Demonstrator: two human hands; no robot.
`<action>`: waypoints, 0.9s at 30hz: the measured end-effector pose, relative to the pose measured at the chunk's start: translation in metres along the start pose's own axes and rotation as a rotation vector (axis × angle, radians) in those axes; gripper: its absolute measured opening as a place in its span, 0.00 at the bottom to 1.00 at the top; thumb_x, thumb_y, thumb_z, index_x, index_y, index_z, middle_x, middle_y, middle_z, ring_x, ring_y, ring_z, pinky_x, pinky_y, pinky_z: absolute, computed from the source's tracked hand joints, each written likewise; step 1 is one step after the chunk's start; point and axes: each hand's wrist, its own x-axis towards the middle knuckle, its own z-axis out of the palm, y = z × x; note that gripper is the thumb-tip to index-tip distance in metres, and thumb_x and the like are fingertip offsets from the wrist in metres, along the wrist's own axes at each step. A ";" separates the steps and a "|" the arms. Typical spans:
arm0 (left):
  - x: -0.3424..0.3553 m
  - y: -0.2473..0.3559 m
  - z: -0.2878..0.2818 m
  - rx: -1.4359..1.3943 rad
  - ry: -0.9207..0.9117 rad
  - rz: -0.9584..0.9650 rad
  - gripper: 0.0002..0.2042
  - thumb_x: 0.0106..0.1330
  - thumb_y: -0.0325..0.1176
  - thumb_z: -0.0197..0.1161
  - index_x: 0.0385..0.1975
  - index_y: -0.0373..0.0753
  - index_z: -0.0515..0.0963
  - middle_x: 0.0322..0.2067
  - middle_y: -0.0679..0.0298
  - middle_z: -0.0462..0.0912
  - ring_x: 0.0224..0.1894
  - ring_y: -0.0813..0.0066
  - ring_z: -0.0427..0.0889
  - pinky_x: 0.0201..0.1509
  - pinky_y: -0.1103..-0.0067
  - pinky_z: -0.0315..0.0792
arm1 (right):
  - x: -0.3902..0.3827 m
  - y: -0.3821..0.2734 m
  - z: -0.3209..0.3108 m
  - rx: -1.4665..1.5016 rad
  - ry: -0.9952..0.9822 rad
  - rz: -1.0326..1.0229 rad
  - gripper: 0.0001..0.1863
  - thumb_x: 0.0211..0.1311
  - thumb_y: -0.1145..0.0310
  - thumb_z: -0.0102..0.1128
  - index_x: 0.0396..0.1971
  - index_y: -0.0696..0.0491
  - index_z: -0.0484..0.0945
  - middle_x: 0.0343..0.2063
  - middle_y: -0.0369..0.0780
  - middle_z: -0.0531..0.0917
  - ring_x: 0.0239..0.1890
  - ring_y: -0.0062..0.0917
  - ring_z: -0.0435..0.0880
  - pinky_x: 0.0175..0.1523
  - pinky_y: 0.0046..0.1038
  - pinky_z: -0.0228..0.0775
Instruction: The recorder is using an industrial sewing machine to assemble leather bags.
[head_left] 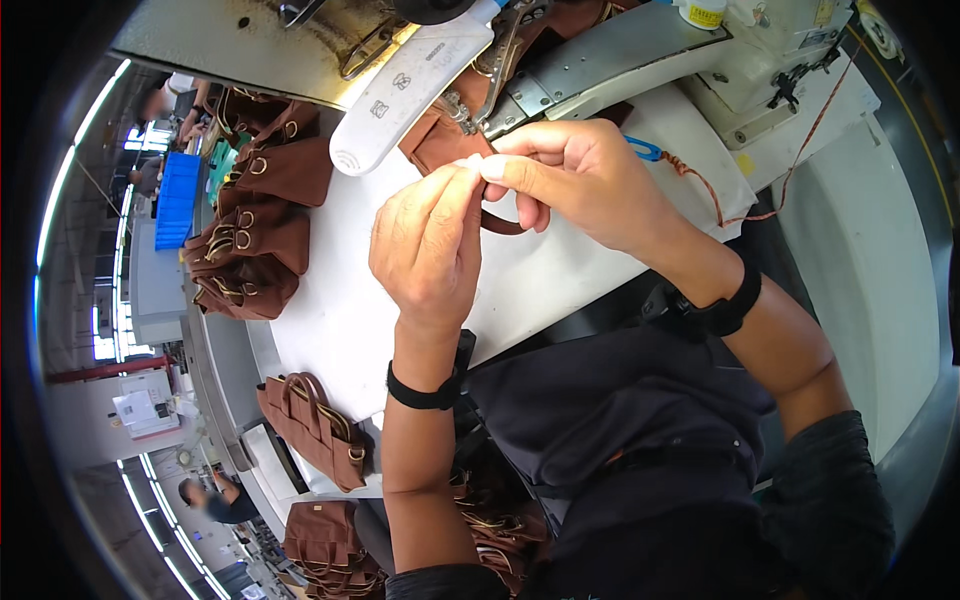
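Note:
My left hand and my right hand meet in front of the sewing machine, their thumbs and fingertips pinched together. Whatever is between the fingertips is too small or hidden to make out. Just behind them, a brown leather piece lies at the machine's metal presser foot. A curved brown strap shows below my right fingers. Both wrists wear black bands.
Several brown bags stand along the table's left side. Another brown handbag sits at the near left. A white rounded bar juts over the white worktop. A blue-handled tool on an orange cord lies right of my hand.

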 end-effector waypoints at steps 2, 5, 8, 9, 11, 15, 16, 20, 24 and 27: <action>0.000 0.003 0.001 0.015 -0.011 -0.037 0.15 0.61 0.17 0.77 0.48 0.35 0.89 0.45 0.58 0.92 0.45 0.63 0.90 0.51 0.73 0.82 | 0.001 0.001 0.000 0.027 0.000 0.013 0.12 0.78 0.67 0.64 0.48 0.60 0.88 0.35 0.37 0.90 0.28 0.14 0.83 0.34 0.20 0.78; 0.000 0.004 0.003 0.039 -0.002 -0.026 0.16 0.61 0.19 0.78 0.49 0.37 0.89 0.45 0.60 0.91 0.44 0.64 0.89 0.48 0.73 0.82 | 0.001 0.003 0.000 0.043 0.001 0.014 0.12 0.78 0.67 0.65 0.48 0.61 0.88 0.36 0.37 0.90 0.29 0.14 0.84 0.34 0.20 0.78; 0.001 0.003 0.003 0.056 -0.017 0.005 0.16 0.60 0.20 0.78 0.49 0.37 0.89 0.46 0.61 0.90 0.44 0.65 0.88 0.47 0.72 0.82 | 0.000 0.004 0.000 0.028 0.011 0.005 0.12 0.78 0.66 0.66 0.47 0.61 0.88 0.34 0.36 0.89 0.29 0.14 0.84 0.35 0.19 0.77; 0.001 0.002 0.002 0.057 -0.024 0.006 0.17 0.60 0.20 0.78 0.49 0.37 0.89 0.46 0.61 0.90 0.44 0.64 0.88 0.47 0.72 0.82 | 0.001 0.004 0.000 0.012 0.013 0.011 0.12 0.78 0.66 0.66 0.47 0.61 0.88 0.33 0.36 0.89 0.29 0.13 0.84 0.35 0.19 0.77; 0.000 0.001 0.002 0.051 -0.017 0.014 0.17 0.60 0.19 0.78 0.49 0.36 0.88 0.47 0.60 0.90 0.44 0.63 0.89 0.49 0.71 0.82 | 0.001 0.004 0.002 -0.010 0.020 0.005 0.12 0.78 0.66 0.67 0.46 0.61 0.88 0.31 0.35 0.88 0.29 0.13 0.83 0.35 0.18 0.76; -0.004 0.002 0.005 0.026 -0.015 -0.029 0.17 0.61 0.19 0.78 0.50 0.34 0.87 0.48 0.58 0.89 0.46 0.60 0.89 0.51 0.69 0.82 | 0.001 0.004 0.007 -0.011 0.073 -0.033 0.10 0.78 0.67 0.66 0.44 0.60 0.88 0.30 0.34 0.87 0.28 0.12 0.82 0.33 0.18 0.75; -0.005 0.002 0.006 0.025 -0.009 -0.034 0.18 0.61 0.19 0.78 0.51 0.34 0.87 0.48 0.58 0.89 0.46 0.60 0.89 0.51 0.69 0.82 | 0.001 0.005 0.009 0.000 0.081 -0.037 0.10 0.79 0.68 0.65 0.43 0.60 0.88 0.30 0.33 0.87 0.28 0.11 0.81 0.33 0.17 0.74; -0.006 0.006 0.009 0.026 0.008 -0.066 0.19 0.61 0.18 0.77 0.52 0.34 0.86 0.50 0.57 0.89 0.48 0.59 0.88 0.52 0.69 0.82 | 0.003 0.014 0.020 -0.007 0.160 -0.063 0.10 0.79 0.69 0.64 0.38 0.59 0.86 0.28 0.32 0.85 0.28 0.10 0.80 0.33 0.17 0.72; -0.004 0.006 0.009 0.042 -0.015 -0.063 0.19 0.60 0.18 0.76 0.52 0.36 0.87 0.49 0.59 0.89 0.47 0.60 0.88 0.52 0.69 0.81 | 0.002 0.023 0.037 0.059 0.345 -0.107 0.10 0.78 0.69 0.63 0.35 0.58 0.84 0.28 0.32 0.84 0.27 0.10 0.77 0.33 0.17 0.69; -0.001 0.006 0.008 0.057 -0.022 -0.074 0.18 0.60 0.19 0.75 0.50 0.38 0.87 0.48 0.61 0.90 0.46 0.62 0.88 0.52 0.70 0.80 | -0.001 0.020 0.045 0.215 0.390 -0.012 0.12 0.76 0.68 0.63 0.32 0.58 0.83 0.24 0.32 0.81 0.24 0.10 0.74 0.30 0.19 0.66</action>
